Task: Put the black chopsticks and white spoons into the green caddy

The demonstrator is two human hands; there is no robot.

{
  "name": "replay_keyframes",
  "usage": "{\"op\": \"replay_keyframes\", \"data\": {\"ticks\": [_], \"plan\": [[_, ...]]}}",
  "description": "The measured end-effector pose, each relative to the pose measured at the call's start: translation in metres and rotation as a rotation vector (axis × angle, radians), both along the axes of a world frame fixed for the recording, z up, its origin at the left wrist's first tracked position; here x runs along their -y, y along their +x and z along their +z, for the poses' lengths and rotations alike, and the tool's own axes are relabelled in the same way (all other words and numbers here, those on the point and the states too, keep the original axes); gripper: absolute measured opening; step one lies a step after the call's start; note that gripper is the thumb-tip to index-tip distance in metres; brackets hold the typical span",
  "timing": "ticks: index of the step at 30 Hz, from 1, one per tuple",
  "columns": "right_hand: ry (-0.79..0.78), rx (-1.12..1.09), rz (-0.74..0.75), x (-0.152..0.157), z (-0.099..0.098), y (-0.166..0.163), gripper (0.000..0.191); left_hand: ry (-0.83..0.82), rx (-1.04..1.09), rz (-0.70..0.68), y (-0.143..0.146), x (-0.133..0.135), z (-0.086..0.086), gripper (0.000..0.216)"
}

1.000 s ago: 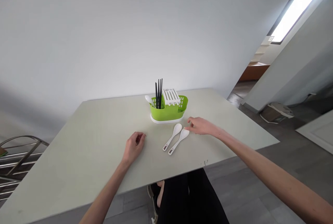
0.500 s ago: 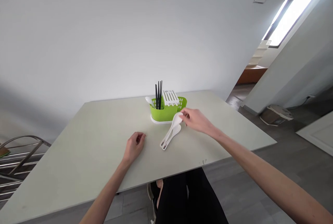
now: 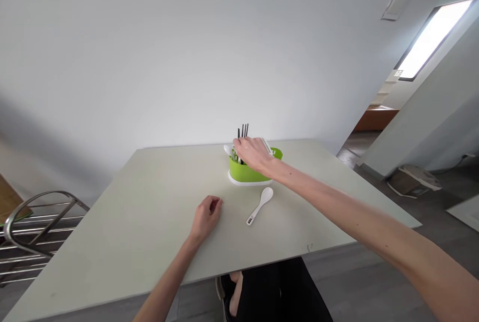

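My right hand point(image 3: 253, 152) is over the green cutlery basket point(image 3: 245, 172), its fingers closed on a white spoon that is mostly hidden behind them. Black chopsticks point(image 3: 245, 129) stand upright in the basket just beyond the fingers. Another white spoon point(image 3: 228, 151) leans out over the basket's left rim. On the table in front of the basket lies a single white spoon point(image 3: 266, 195), bowl pointing away from me, with a dark label on its handle. My left hand point(image 3: 206, 216) rests on the table left of it, fingers curled in with nothing visible in them.
The pale table point(image 3: 157, 222) stands against a white wall point(image 3: 187, 63). A metal rack point(image 3: 37, 227) is at the left, beyond the table edge. A box-like object point(image 3: 413, 181) sits on the floor at the right.
My right hand has lifted one of the two spoons off the table and carried it forward and left to the basket. The left hand stays resting. The view has shifted slightly.
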State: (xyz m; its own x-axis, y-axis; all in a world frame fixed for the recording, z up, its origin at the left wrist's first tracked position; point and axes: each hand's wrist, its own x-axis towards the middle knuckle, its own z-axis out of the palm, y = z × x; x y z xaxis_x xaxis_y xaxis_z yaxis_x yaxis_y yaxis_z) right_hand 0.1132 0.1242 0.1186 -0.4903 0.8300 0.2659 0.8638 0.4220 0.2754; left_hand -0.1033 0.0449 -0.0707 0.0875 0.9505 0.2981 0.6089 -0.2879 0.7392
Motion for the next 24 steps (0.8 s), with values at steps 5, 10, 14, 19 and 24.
{"op": "replay_keyframes", "data": {"ticks": [5,10,14,19,24], "plan": [[-0.076,-0.008,0.019,-0.005,-0.024,-0.019,0.034,0.008,0.009,-0.02,0.0,0.001,-0.001,0.03],[-0.125,-0.091,-0.008,-0.011,-0.029,-0.026,0.035,-0.001,0.023,-0.039,-0.001,0.001,-0.002,0.028],[-0.166,-0.192,-0.052,-0.018,-0.027,-0.025,0.029,-0.001,0.014,-0.044,-0.002,0.002,0.0,0.028],[-0.228,-0.307,-0.015,-0.012,-0.021,-0.011,0.029,-0.01,0.005,-0.032,-0.002,0.003,0.001,0.03],[-0.461,-0.597,0.158,0.022,-0.019,0.034,0.017,-0.02,0.0,-0.038,-0.001,0.002,0.001,0.031]]}}
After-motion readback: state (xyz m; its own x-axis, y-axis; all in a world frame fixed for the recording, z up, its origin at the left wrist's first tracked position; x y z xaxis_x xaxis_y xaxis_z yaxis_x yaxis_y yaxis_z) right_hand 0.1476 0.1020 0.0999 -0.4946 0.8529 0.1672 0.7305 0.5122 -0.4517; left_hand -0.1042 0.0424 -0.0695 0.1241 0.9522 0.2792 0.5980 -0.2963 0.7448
